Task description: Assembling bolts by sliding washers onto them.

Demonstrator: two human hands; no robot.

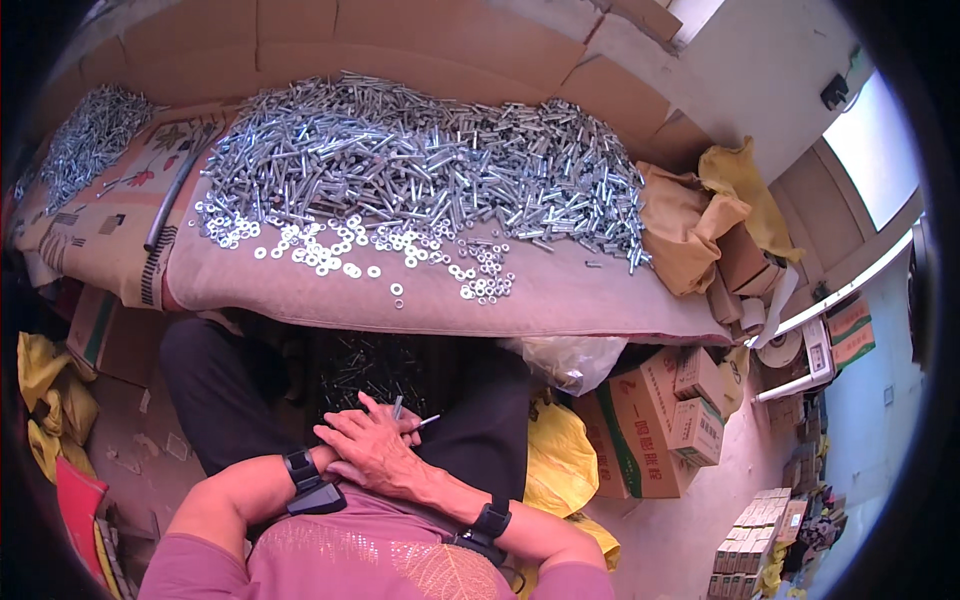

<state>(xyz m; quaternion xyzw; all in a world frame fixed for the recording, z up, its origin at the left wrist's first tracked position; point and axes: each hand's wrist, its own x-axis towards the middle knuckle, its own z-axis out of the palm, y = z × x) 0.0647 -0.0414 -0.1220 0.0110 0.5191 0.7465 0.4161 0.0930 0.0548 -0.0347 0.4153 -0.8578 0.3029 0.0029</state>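
My hands are crossed low in front of my lap. My right hand (375, 452) lies over the left one, its fingers stretched out and apart toward the left. Partly hidden beneath it, my left hand (411, 432) is closed; two metal bolts (429, 421) poke out by its fingertips. Just beyond the hands, between my knees, a dark heap of bolts (365, 370) lies in shadow; its container is hard to make out. On the padded bench ahead lies a large pile of silver bolts (420, 165), with loose washers (350, 245) along its near edge.
A smaller bolt pile (95, 140) and a metal rod (172, 200) lie on the left of the bench (560, 295). Cardboard boxes (645, 420) and a yellow sack (560, 455) stand at my right. Yellow bags (55, 400) sit at the left; stacked small boxes (745, 540) stand far right.
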